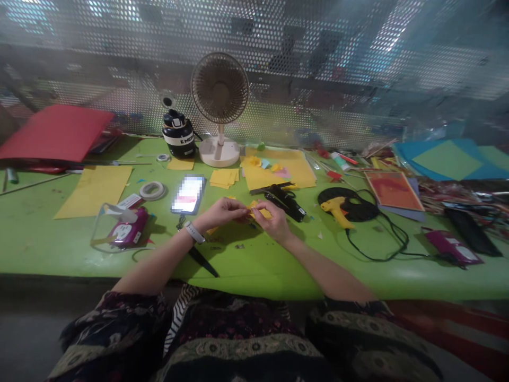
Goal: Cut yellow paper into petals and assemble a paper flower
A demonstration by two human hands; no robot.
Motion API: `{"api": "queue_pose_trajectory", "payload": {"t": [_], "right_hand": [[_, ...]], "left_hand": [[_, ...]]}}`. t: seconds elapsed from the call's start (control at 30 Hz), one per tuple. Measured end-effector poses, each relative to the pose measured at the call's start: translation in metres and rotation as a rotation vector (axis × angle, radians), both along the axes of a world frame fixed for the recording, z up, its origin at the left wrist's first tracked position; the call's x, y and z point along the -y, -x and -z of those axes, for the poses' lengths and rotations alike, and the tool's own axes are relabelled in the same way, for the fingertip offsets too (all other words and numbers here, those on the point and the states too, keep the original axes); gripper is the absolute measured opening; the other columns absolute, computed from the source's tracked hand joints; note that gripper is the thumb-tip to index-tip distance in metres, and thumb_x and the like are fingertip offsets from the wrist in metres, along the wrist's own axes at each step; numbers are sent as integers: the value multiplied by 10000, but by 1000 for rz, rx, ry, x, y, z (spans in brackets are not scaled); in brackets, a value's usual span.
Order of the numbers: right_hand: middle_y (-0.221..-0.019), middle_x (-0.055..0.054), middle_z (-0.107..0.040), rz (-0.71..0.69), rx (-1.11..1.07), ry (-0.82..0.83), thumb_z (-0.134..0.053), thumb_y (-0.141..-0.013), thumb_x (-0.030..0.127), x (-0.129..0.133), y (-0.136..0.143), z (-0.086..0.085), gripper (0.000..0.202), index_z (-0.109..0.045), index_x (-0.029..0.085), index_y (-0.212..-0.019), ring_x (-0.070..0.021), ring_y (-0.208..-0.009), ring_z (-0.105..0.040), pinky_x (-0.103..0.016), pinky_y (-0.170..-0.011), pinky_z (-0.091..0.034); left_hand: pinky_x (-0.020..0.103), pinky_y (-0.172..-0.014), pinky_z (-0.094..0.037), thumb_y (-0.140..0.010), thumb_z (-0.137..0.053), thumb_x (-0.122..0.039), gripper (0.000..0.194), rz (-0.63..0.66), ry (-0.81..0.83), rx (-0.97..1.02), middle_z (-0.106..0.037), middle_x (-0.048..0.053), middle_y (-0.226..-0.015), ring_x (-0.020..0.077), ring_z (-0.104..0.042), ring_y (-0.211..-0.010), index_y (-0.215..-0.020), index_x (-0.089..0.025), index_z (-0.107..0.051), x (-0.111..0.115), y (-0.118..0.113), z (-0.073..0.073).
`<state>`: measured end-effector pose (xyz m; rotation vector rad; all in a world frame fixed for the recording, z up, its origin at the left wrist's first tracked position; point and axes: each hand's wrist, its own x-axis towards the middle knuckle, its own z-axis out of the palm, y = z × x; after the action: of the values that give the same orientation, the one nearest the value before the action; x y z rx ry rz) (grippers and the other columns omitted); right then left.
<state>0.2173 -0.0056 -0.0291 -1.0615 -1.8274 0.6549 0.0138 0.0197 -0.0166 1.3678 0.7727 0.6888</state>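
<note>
Both hands meet above the green table [254, 260], near the middle of the view. My left hand [223, 213], with a white watch on its wrist, has its fingers pinched at the left edge of a small yellow paper piece [254, 206]. From the right, my right hand [273, 220] pinches the same piece between thumb and finger. A phone [188, 194] lies left of my left hand. Small yellow paper squares [224, 178] are just beyond the hands. A black tool [284, 201] rests behind my right hand.
At the back stand a fan [220, 87] and a black bottle [178, 135]. On the right are a yellow glue gun [336, 211] with its cord and an orange card [393, 191]. To the left lie a tape roll [152, 190], a purple box [128, 228] and yellow paper [95, 190].
</note>
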Motion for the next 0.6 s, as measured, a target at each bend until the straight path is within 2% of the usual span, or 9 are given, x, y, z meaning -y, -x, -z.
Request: {"api": "queue_pose_trajectory", "payload": {"t": [0.13,0.3,0.43,0.6], "right_hand": [[-847,-44,-670,-12,-27,-37,-583,-901,402,0,0,1,171,-593,254,-816,-228,-872,-651,-464,-978,-489],[-867,-50,-686,-8,-8,-12,-576,-908,432,-2,-1,4,202,-599,248,-827,-233,-911,-659,-452,-961,-506],[-830,-36,-675,-34,-31,-67,-577,-910,430,-2,0,6,212,-593,237,-824,-218,-852,-659,-448,-948,-508],[-848,-33,-648,56,-91,30,-612,-877,468,-1,1,-1,249,-543,229,-864,-200,-821,-631,-363,-804,-516]], "left_hand": [[308,-794,-591,-774,-770,-433,327,0,-5,-1,-769,93,-840,146,-725,-746,-885,-125,-762,0,0,1],[320,-794,-594,-755,-778,-455,372,-3,-3,-4,-770,97,-838,154,-727,-747,-897,-112,-762,0,1,0],[326,-807,-595,-764,-771,-450,372,4,-14,-11,-772,100,-853,160,-731,-766,-908,-107,-759,0,1,0],[293,-799,-591,-791,-759,-410,312,-2,-31,21,-773,93,-850,142,-728,-761,-906,-120,-753,0,0,0]]}}
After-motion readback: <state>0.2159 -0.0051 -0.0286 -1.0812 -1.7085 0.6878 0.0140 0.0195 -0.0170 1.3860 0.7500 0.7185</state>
